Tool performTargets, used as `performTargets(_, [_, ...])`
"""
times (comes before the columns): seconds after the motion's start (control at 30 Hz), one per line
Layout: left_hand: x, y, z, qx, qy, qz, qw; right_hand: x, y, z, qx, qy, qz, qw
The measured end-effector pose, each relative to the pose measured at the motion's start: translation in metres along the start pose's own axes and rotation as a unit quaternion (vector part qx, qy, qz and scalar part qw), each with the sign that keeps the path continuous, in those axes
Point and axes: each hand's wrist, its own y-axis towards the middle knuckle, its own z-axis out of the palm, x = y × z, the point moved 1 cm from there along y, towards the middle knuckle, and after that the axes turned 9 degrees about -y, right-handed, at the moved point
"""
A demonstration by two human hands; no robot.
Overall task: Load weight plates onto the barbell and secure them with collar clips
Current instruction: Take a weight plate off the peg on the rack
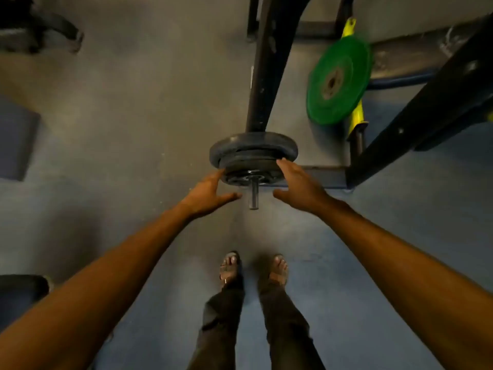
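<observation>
Now, plates: dark grey stacked weight plates (253,153) sit on the barbell sleeve (253,194), whose bare steel end pokes toward you.
Count: at least two plates; the exact number is unclear.
Your hands: left hand (210,192) and right hand (296,182) spread open, fingertips on the front plate's rim, gripping nothing.
Beyond the sleeve: one blurred green plate (338,81).

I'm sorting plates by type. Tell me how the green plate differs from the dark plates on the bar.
The green plate is bright green; the dark plates are grey-black. The green plate sits alone on a yellow peg of the rack, untouched; the dark plates are stacked on the barbell sleeve, with the left hand and right hand open at their rims. Both are round with a centre hole.
</observation>
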Motion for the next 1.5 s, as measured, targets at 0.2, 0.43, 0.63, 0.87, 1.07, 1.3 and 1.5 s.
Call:
performTargets(0.2, [0.025,0.047,0.029,-0.082,-0.082,-0.016,0.993,0.004,0.037,0.053,-0.094,0.012,0.059,0.994])
performTargets(0.43, [0.054,0.049,0.033,-0.114,-0.034,0.029,0.992,0.005,0.056,0.063,-0.231,-0.100,0.042,0.967])
performTargets(0.63, [0.063,0.053,0.041,-0.071,0.127,0.055,0.988,0.009,0.054,0.065,-0.119,-0.167,-0.008,0.979])
performTargets(0.87, [0.067,0.012,0.052,0.069,0.129,0.044,0.988,0.022,-0.008,0.071,0.030,-0.167,-0.004,0.986])
performTargets(1.07, [0.056,-0.081,0.065,0.138,0.116,0.114,0.977,0.028,-0.149,0.098,0.042,-0.084,0.040,0.995])
performTargets(1.3, [-0.039,-0.193,0.073,0.110,0.062,0.255,0.959,0.037,-0.330,0.052,-0.089,0.000,0.130,0.988])
performTargets(1.5, [-0.149,-0.247,0.111,0.051,0.116,0.408,0.904,0.001,-0.459,0.020,-0.193,0.027,0.181,0.964])
